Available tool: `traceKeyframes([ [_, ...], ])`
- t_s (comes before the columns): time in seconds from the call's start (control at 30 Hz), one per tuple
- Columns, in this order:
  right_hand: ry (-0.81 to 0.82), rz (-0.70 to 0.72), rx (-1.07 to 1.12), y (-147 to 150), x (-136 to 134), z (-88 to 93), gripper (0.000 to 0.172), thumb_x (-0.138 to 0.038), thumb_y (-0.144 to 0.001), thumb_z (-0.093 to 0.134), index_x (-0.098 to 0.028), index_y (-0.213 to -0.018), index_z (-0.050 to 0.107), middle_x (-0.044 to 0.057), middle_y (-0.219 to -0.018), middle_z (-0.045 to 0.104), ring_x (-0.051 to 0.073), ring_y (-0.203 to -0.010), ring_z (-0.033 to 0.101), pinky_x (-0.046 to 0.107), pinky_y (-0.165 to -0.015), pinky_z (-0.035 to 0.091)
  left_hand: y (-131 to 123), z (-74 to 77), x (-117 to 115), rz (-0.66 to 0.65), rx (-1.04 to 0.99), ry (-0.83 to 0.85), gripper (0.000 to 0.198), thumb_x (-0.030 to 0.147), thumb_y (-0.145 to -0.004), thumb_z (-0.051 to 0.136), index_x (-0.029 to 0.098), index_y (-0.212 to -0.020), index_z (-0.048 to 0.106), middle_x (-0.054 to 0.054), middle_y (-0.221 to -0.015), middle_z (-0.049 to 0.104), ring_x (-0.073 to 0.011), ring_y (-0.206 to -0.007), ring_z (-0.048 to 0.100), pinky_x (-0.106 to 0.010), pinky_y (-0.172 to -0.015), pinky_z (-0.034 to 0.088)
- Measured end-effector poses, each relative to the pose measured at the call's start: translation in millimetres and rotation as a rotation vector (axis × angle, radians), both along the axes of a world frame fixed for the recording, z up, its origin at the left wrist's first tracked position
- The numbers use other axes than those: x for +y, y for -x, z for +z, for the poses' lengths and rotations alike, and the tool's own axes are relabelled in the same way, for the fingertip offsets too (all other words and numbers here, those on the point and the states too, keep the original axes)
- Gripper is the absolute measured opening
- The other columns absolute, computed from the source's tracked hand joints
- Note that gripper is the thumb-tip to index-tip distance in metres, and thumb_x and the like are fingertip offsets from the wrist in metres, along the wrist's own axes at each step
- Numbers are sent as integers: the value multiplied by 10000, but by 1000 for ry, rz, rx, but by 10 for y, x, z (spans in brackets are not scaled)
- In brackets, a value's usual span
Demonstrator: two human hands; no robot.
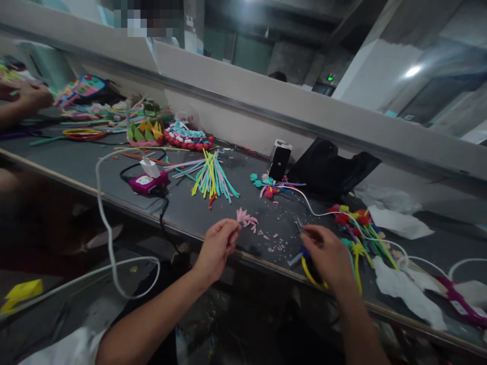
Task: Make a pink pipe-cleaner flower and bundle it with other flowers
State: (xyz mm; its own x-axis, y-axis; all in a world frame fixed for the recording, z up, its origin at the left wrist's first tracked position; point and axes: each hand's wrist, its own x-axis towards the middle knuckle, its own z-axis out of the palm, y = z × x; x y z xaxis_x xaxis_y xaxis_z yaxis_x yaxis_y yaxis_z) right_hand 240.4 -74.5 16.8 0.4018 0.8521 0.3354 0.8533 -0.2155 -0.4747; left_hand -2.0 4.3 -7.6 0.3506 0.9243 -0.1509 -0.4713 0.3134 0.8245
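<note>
My left hand (219, 246) is closed in a pinch at the front edge of the table. Between its thumb and forefinger is a small pink fuzzy flower (241, 216), with more pink pieces (251, 221) lying just beyond it. To the right, my right hand (327, 253) is closed round a slender metal tool (299, 224) whose tip points away from me; blur hides its exact kind. Beneath that hand lies a tool with yellow handles (311, 271), partly covered. Pink and pale clippings (276, 244) are scattered on the table between my hands.
A bundle of yellow, teal and lilac pipe cleaners (213, 177) lies beyond my left hand. A phone (280, 161) stands near a black bag (331, 170). White cables cross the table near a magenta power strip (148, 182). Another person's hand (34, 96) is at far left.
</note>
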Motion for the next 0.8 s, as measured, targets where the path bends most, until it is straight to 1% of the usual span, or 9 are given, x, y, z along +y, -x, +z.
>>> traceKeyframes([
  [0.03,8,71,-2,135,139,8,268,-361,-829,516,-198,-976,670,59,-917,696,184,-799,653,304,-788,492,-5,-8,-3,-4,-1,1,186,321,-783,641,158,-724,575,101,-463,327,-21,-373,202,-185,-390,126],
  [0.1,77,189,-22,371,428,-26,212,-269,-830,510,-218,-944,682,38,-919,707,164,-825,658,270,-799,479,-16,-21,-10,-8,2,3,190,328,-779,647,158,-724,580,100,-467,330,-21,-375,198,-187,-388,115],
  [0.2,139,219,-51,582,788,-151,179,-211,-810,541,-238,-890,699,27,-911,716,164,-820,659,256,-743,466,-22,-30,-16,1,4,-3,190,329,-770,653,158,-726,583,97,-473,341,-22,-380,210,-186,-388,115],
  [0.3,190,220,-78,643,985,-276,117,-231,-789,607,-238,-848,709,28,-881,723,166,-808,658,244,-699,446,-12,-37,-9,2,-2,-11,195,333,-775,647,159,-724,578,99,-467,341,-22,-375,215,-186,-389,128],
  [0.37,209,215,-92,645,1038,-331,99,-243,-793,616,-235,-820,711,30,-858,726,167,-802,656,237,-672,431,-3,-45,-2,-2,-10,-18,195,337,-781,641,160,-729,576,100,-466,340,-23,-374,219,-185,-390,136],
  [0.5,204,195,-100,634,1046,-372,138,-217,-807,569,-235,-812,706,33,-846,729,165,-763,658,233,-613,398,-6,-69,7,-3,-20,-10,192,335,-779,643,160,-735,579,99,-475,346,-24,-381,215,-186,-391,131],
  [0.57,181,188,-92,619,1024,-369,142,-213,-802,557,-235,-814,696,28,-814,727,170,-742,657,236,-603,391,-22,-79,10,1,-15,0,184,326,-780,641,159,-734,580,98,-474,348,-25,-383,207,-187,-390,128],
  [0.67,130,187,-72,581,970,-347,144,-204,-801,536,-230,-813,677,14,-765,717,167,-726,655,235,-626,401,-59,-85,14,-3,-6,-1,171,313,-782,635,159,-734,580,97,-471,343,-29,-386,207,-189,-388,128],
  [0.8,59,197,-57,552,819,-274,145,-226,-827,514,-223,-821,659,13,-805,713,155,-714,640,233,-655,416,-111,-89,5,-5,14,15,180,320,-777,638,158,-730,574,96,-468,342,-31,-384,212,-190,-386,134],
])
